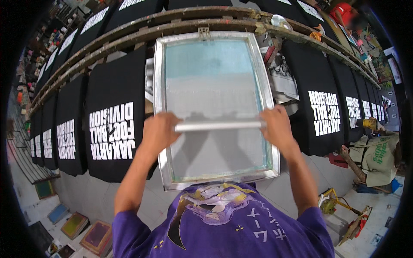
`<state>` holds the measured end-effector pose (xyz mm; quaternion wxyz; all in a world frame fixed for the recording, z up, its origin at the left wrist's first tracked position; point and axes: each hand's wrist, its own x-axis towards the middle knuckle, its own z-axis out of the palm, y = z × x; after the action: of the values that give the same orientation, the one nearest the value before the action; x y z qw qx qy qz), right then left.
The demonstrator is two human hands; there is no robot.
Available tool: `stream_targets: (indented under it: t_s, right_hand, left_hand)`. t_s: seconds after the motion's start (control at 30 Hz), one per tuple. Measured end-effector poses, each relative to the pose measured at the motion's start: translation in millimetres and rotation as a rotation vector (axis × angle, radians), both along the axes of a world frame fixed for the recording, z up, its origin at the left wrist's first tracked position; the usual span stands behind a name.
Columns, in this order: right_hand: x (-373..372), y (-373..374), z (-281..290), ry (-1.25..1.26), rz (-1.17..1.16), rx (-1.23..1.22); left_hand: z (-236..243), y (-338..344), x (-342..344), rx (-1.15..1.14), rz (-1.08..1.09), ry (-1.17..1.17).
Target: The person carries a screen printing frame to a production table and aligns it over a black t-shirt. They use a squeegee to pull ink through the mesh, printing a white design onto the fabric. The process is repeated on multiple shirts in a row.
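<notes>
Both my hands grip a long pale squeegee (219, 126), one at each end. My left hand (162, 130) is closed round its left end, and my right hand (276, 125) round its right end. The squeegee lies across the mesh of a silk-screen frame (160, 86), a little below the middle. The mesh is blue-green at the far end and greyish-white nearer me. A small metal hinge clamp (203, 33) sits at the far edge of the frame. What lies under the mesh is hidden.
Black T-shirts with white lettering line both sides, the closest being a left shirt (114, 81) and a right shirt (307, 73). Wooden rails (129, 35) run behind. A green cloth bag (378, 155) hangs at right. Smaller screens (97, 237) lean at lower left. Someone in red (341, 13) is far right.
</notes>
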<state>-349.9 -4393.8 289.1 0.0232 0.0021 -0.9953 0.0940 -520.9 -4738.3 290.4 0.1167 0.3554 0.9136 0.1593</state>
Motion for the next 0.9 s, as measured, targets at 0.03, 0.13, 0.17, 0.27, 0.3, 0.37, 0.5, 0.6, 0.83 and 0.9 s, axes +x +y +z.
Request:
stream_targets:
  t_s: [0.03, 0.13, 0.17, 0.27, 0.3, 0.37, 0.5, 0.6, 0.83, 0.9]
  right_hand:
    - [31, -13, 3, 0.011, 0.021, 0.041]
    - [106, -51, -3, 0.064, -0.049, -0.049]
    - [122, -60, -11, 0.083, -0.068, -0.076]
    - [151, -79, -49, 0.200, -0.116, -0.036]
    - [152, -78, -53, 0.205, -0.119, -0.065]
    - [144, -72, -57, 0.211, -0.123, -0.123]
    - [128, -65, -10, 0.030, -0.062, -0.067]
    - [151, -71, -31, 0.100, -0.082, -0.045]
    - [130, -66, -9, 0.054, -0.048, -0.050]
    - [147, -68, -13, 0.078, -0.062, -0.048]
  left_hand:
    - [-4, -15, 30, 0.037, -0.004, -0.021]
    - [-13, -46, 118, 0.157, -0.035, 0.059]
    - [-22, -57, 139, 0.151, -0.029, 0.092]
    - [-56, -69, 181, 0.253, 0.035, 0.225]
    - [-57, -68, 183, 0.223, 0.056, 0.222]
    - [-58, -65, 182, 0.162, 0.098, 0.214]
    - [-20, -63, 157, 0.159, 0.044, 0.070]
    - [-45, -67, 183, 0.250, 0.068, 0.191]
    - [-34, -61, 163, 0.209, 0.058, 0.136]
    - [-30, -67, 181, 0.207, 0.047, 0.153]
